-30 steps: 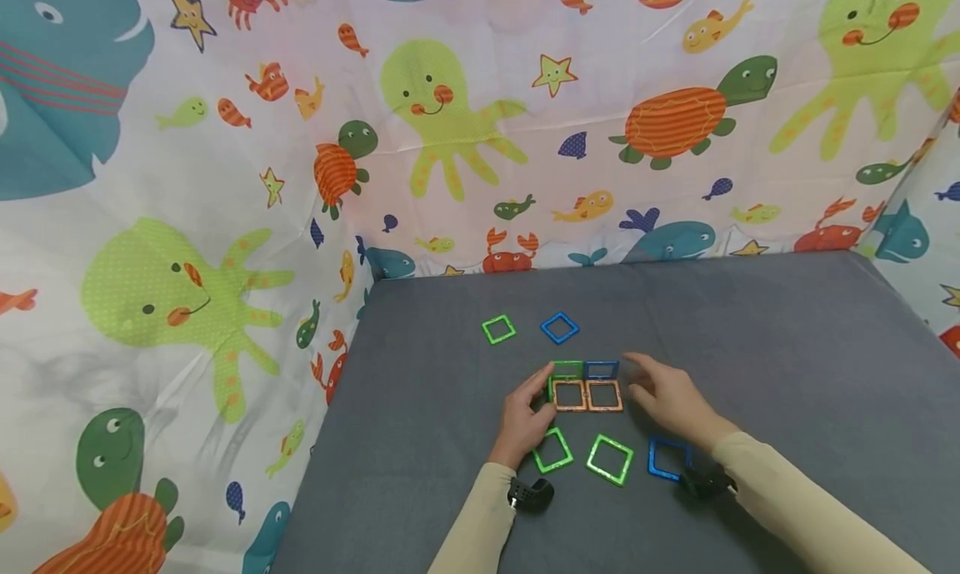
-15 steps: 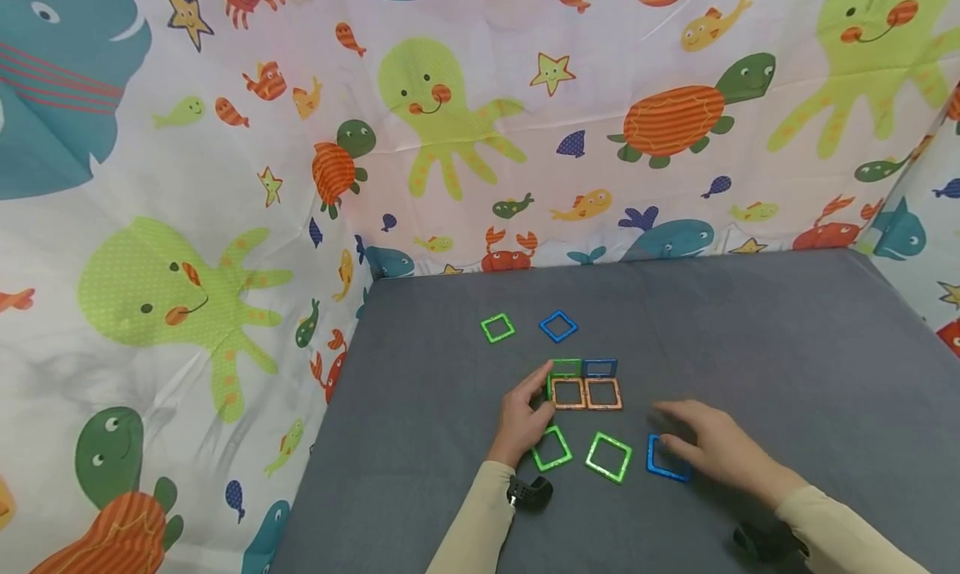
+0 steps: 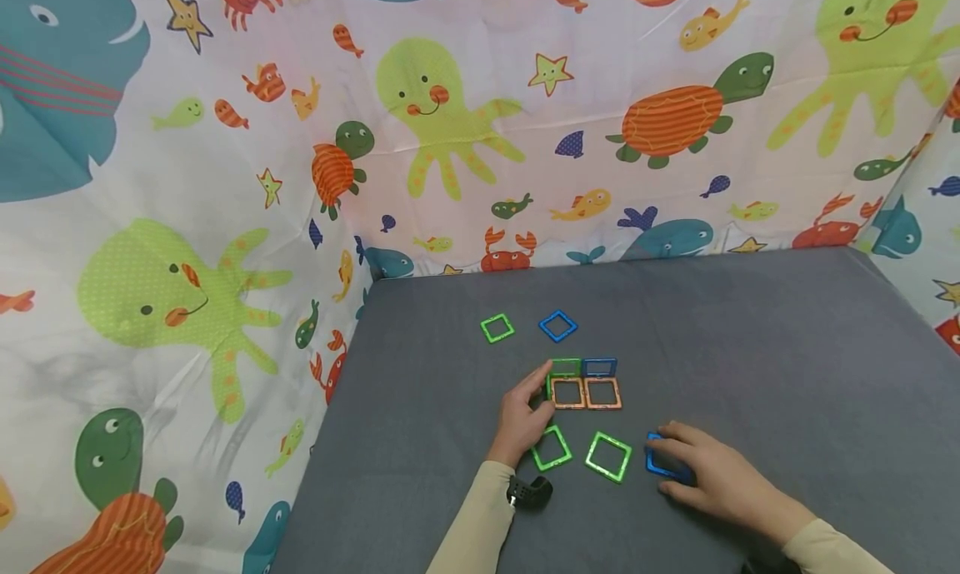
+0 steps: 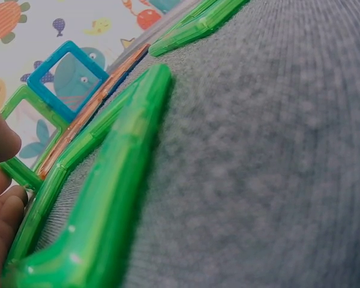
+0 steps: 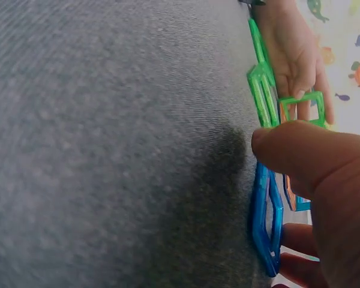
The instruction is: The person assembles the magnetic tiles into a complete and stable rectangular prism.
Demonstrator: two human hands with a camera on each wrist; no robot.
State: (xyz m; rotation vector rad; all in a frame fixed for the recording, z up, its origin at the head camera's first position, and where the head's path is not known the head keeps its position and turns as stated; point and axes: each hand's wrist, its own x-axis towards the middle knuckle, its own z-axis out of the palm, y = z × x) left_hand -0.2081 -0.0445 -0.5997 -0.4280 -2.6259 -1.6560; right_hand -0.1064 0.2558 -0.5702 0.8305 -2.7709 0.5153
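Two orange magnetic tiles [image 3: 603,408] lie side by side in the head view. Behind them stand an upright green magnetic tile [image 3: 566,360] and an upright blue magnetic tile [image 3: 600,360]. Another green tile [image 3: 549,387] stands along the left side, where my left hand [image 3: 521,420] holds it between forefinger and thumb. To the lower right, my right hand [image 3: 723,472] grips a loose blue tile [image 3: 663,473] lying on the cloth, its fingers at the far edge and thumb near the close edge. Part of that tile is hidden beneath the hand.
In front of the joined tiles lie two flat green tiles [image 3: 609,478], one partly beside my left wrist. Farther back are a flat green tile [image 3: 497,340] and a flat blue tile [image 3: 558,339]. A sea-animal curtain [image 3: 465,224] borders the grey surface [image 3: 420,441].
My right hand has moved from beside the joined tiles toward me and to the right, coming down over the loose blue tile. The left hand has stayed at the left side tile.
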